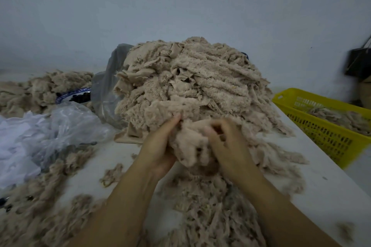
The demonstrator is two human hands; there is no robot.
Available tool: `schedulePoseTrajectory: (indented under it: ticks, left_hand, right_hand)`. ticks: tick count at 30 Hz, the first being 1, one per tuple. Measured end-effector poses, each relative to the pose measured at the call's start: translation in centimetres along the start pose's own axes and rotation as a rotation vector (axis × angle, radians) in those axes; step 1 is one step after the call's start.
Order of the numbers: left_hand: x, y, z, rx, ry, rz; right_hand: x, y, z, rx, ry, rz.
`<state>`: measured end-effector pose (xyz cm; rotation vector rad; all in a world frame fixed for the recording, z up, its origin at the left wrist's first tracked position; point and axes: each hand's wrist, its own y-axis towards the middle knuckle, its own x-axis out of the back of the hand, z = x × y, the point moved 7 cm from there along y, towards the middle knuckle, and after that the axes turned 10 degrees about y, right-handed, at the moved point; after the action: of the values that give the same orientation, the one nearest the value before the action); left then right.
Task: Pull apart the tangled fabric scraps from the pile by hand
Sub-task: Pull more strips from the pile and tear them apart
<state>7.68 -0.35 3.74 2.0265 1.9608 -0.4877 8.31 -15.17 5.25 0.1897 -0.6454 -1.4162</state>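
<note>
The left hand (a crumpled plastic bag lies well off to its left) is cupped round the left side of a clump of beige fabric scraps, its thumb raised against the top and its fingers curled in behind. The clump is held between the two hands, just above the table, and touches the foot of the big pile that rises directly beyond the knuckles. On the clump's right side the right hand is closed in a pinch, fingers curled over the upper edge. The view is blurred there, so which strands are caught cannot be told. The hands are set level and close together, both equally near the clump, which runs across from one to the other. The coming pull is judged to turn on that sideways line: the hands would be drawn apart, left and right, with the tangle between them. Some strands may be joined to the pile beyond the fingers, so drag from there is to be expected. Farther right of the right hand, a yellow basket holding a few scraps is set at the table's edge.
</note>
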Motion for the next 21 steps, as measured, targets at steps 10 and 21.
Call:
schedulePoseTrajectory:
  ticks: [10,21]
  left_hand:
    - [4.2,1.6,-1.2,-0.055,-0.264,-0.191]
    - [0.2,0.2,0.1,-0.116,0.668,0.047]
  right_hand:
    - [3.0,0.5,-6.0,-0.613,1.138,-0.458]
    - [2.1,1.3,-4.9,-0.501,1.208,-0.38]
